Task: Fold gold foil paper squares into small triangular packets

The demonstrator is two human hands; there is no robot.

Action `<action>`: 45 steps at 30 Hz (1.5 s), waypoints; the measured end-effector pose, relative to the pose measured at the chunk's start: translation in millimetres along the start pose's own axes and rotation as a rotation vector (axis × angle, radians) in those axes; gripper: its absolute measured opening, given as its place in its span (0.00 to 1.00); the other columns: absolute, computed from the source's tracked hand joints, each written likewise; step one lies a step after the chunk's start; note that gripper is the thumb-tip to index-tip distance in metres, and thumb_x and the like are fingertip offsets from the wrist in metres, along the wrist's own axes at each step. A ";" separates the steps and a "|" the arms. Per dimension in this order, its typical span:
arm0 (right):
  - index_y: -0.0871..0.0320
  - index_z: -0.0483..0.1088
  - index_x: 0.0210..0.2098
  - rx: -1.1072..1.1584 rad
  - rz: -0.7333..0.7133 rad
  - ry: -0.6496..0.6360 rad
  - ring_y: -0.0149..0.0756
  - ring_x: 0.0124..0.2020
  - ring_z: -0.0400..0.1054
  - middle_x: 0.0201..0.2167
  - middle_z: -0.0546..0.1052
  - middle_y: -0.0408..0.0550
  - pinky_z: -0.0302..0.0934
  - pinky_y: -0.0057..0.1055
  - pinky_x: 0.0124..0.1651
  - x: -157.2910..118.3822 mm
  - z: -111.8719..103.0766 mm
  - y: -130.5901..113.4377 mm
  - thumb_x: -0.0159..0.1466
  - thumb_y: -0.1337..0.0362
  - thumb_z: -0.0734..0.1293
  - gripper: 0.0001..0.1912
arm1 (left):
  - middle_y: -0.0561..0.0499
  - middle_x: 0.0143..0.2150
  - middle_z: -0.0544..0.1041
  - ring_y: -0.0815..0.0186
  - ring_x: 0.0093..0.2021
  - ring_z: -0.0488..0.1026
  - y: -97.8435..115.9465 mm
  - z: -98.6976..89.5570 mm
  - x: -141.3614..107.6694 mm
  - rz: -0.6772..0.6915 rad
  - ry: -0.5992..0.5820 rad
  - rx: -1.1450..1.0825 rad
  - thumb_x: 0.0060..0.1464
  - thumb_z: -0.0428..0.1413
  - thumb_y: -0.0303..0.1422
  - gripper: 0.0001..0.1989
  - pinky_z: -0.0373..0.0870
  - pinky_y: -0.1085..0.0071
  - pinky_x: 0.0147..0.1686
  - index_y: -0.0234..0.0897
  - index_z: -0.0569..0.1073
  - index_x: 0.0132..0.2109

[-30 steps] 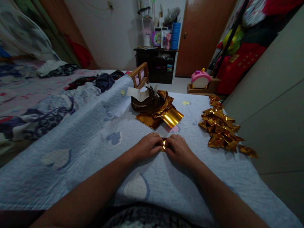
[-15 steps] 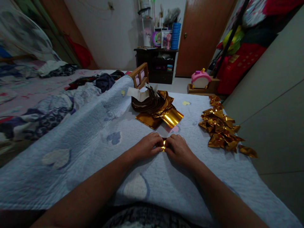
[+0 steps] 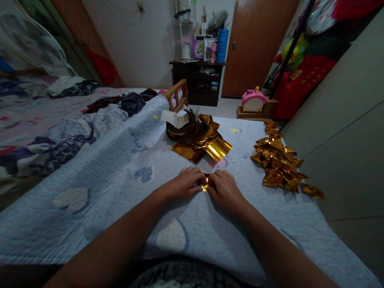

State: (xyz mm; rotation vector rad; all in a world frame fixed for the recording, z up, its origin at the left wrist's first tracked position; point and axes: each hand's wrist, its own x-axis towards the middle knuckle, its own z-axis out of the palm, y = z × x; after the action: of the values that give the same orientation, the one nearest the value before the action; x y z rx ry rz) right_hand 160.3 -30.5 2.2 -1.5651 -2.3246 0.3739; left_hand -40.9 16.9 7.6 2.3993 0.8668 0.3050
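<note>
A small piece of gold foil paper (image 3: 205, 185) lies low over the quilt, mostly covered by my fingers. My left hand (image 3: 186, 183) pinches its left side, and my right hand (image 3: 223, 186) grips its right side, with a narrow shiny strip showing between them. Just beyond my hands is a loose stack of gold foil sheets (image 3: 217, 147), some curled with pale backs up. To the right sits a heap of folded gold foil pieces (image 3: 276, 160) with pointed ends. One more folded piece (image 3: 313, 191) rests at the heap's near right end.
A light blue quilt (image 3: 120, 208) with heart patterns spreads under everything. Left of it is a bed with rumpled clothes (image 3: 132, 104). Beyond stand a small wooden rail (image 3: 177, 96), a dark cabinet (image 3: 195, 82) and a pink toy (image 3: 254, 100). A pale panel (image 3: 345, 140) borders the right side.
My left hand has shifted very slightly left, and a bit more of the foil shows between my hands. The stack and the heap have stayed put.
</note>
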 end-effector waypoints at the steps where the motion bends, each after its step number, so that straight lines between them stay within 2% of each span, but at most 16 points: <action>1: 0.57 0.70 0.38 -0.003 0.002 -0.003 0.44 0.42 0.63 0.40 0.73 0.51 0.50 0.37 0.42 0.1 -0.2 -0.4 0.67 0.65 0.66 0.02 | 0.49 0.46 0.74 0.58 0.50 0.68 -0.5 -1.1 -0.4 0.000 -0.008 -0.005 0.62 0.57 0.31 0.04 0.61 0.61 0.52 0.40 0.73 0.45; 10: 0.57 0.70 0.38 -0.066 0.063 0.023 0.47 0.43 0.63 0.41 0.74 0.53 0.49 0.39 0.41 1.1 4.2 -9.7 0.67 0.59 0.68 0.07 | 0.50 0.45 0.73 0.59 0.50 0.67 -3.4 -3.2 0.2 0.010 -0.029 -0.028 0.63 0.57 0.32 0.03 0.60 0.62 0.53 0.40 0.72 0.44; 16: 0.56 0.67 0.37 -0.053 0.076 0.065 0.47 0.42 0.62 0.39 0.74 0.53 0.48 0.38 0.40 1.3 7.9 -9.7 0.66 0.62 0.67 0.05 | 0.50 0.45 0.73 0.59 0.50 0.67 -6.6 -1.4 0.6 0.009 -0.023 -0.020 0.63 0.57 0.32 0.04 0.60 0.62 0.53 0.40 0.72 0.44; 20: 0.55 0.66 0.40 0.006 0.074 0.057 0.46 0.41 0.62 0.40 0.74 0.51 0.48 0.38 0.40 0.4 6.9 -7.0 0.66 0.64 0.66 0.04 | 0.50 0.45 0.74 0.59 0.49 0.68 -5.3 -2.1 0.9 -0.002 -0.029 -0.024 0.63 0.57 0.33 0.03 0.61 0.62 0.52 0.40 0.72 0.43; 27: 0.55 0.65 0.49 0.100 0.061 0.051 0.48 0.43 0.63 0.45 0.75 0.51 0.50 0.39 0.43 -1.7 5.9 -4.2 0.66 0.66 0.65 0.12 | 0.50 0.44 0.74 0.58 0.49 0.68 0.7 -5.9 1.0 -0.019 -0.035 -0.048 0.61 0.58 0.31 0.03 0.61 0.62 0.52 0.41 0.73 0.43; 34: 0.56 0.63 0.51 0.128 0.051 0.041 0.48 0.44 0.63 0.45 0.74 0.53 0.52 0.40 0.45 -5.0 7.5 1.4 0.63 0.71 0.63 0.17 | 0.50 0.45 0.74 0.59 0.50 0.68 -3.5 -3.6 0.2 -0.008 -0.033 -0.035 0.62 0.57 0.32 0.04 0.60 0.62 0.52 0.41 0.73 0.44; 40: 0.56 0.63 0.50 0.074 0.018 0.073 0.47 0.43 0.62 0.44 0.73 0.53 0.53 0.39 0.44 -8.4 11.1 4.1 0.61 0.72 0.61 0.17 | 0.51 0.46 0.75 0.59 0.50 0.68 -4.2 -3.1 0.1 0.001 -0.025 -0.041 0.63 0.56 0.32 0.04 0.60 0.62 0.52 0.42 0.73 0.45; 45: 0.55 0.62 0.43 0.050 0.017 0.049 0.45 0.40 0.60 0.39 0.71 0.52 0.53 0.39 0.42 -9.2 6.1 1.2 0.57 0.73 0.61 0.15 | 0.51 0.44 0.75 0.59 0.49 0.67 -3.1 -3.1 0.0 -0.017 -0.023 -0.041 0.60 0.57 0.30 0.04 0.61 0.62 0.51 0.41 0.71 0.42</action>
State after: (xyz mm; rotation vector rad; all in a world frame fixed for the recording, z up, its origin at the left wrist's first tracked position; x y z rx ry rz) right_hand 162.1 -38.9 -4.9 -1.5542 -2.2492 0.3909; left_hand -43.6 20.2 8.3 2.3523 0.8620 0.2850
